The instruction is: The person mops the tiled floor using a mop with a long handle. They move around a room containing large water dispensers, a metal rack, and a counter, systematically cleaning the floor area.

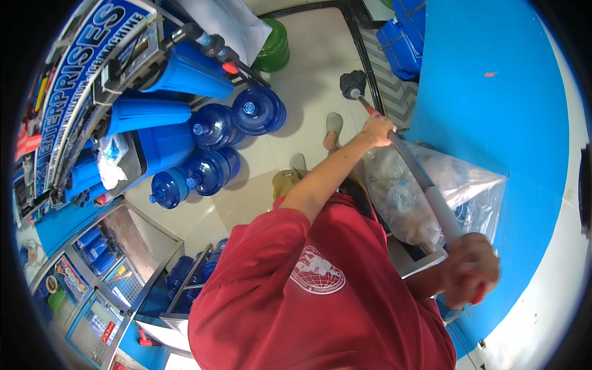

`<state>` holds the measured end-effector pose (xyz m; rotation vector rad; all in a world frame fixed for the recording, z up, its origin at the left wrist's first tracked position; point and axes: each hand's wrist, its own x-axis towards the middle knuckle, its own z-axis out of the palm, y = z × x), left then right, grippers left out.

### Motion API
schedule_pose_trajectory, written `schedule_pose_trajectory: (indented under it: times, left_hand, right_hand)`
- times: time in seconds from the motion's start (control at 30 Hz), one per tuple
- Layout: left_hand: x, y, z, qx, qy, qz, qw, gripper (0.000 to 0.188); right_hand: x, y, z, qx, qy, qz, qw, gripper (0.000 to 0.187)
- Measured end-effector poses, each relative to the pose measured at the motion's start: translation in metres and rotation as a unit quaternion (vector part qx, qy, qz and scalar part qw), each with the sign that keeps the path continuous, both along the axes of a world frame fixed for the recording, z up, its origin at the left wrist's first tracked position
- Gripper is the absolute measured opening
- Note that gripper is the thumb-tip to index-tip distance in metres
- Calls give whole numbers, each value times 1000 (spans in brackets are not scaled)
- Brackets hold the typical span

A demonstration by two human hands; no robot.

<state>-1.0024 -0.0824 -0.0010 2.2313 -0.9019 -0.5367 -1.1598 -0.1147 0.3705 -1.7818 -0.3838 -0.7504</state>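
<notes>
A mop with a grey pole (425,176) slants across the right half of the head view. Its dark, shaggy mop head (353,82) rests on the tiled floor beside the dark-edged door sill. My left hand (377,129) is wrapped round the lower part of the pole, with that arm stretched forward. Near the pole's top end my right hand (472,268) is closed round it, somewhat blurred and close to the camera. Something red shows by the right fingers. Clear plastic bags (401,191) of pale items lie beneath the pole.
Several blue water jugs (256,111) stand on the floor at left, beside blue filter housings (191,74). A green jug (271,46) stands at the far side. Blue containers (399,49) are beyond the sill. A blue wall (493,105) bounds the right; a glass-fronted cabinet (102,271) stands lower left.
</notes>
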Motion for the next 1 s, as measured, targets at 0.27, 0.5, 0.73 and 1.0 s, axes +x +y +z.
schedule_pose_trajectory:
  times: [0.27,0.5,0.73,1.0]
  left_hand:
    - [49,9,10,0,62,50,997,45]
    - [105,25,-2,99,82,102,986,27]
    - [150,28,-1,211,136,105,962,24]
    - [162,-27,16,67,78,-13,995,20]
  right_hand:
    - [75,-109,-6,138,-38,39,989,14]
    - [143,-160,-60,284,5,-20,959,12]
    - [190,-182,-69,355,153,-6,922,13]
    - [196,-176,-8,248,37,-39,967,10]
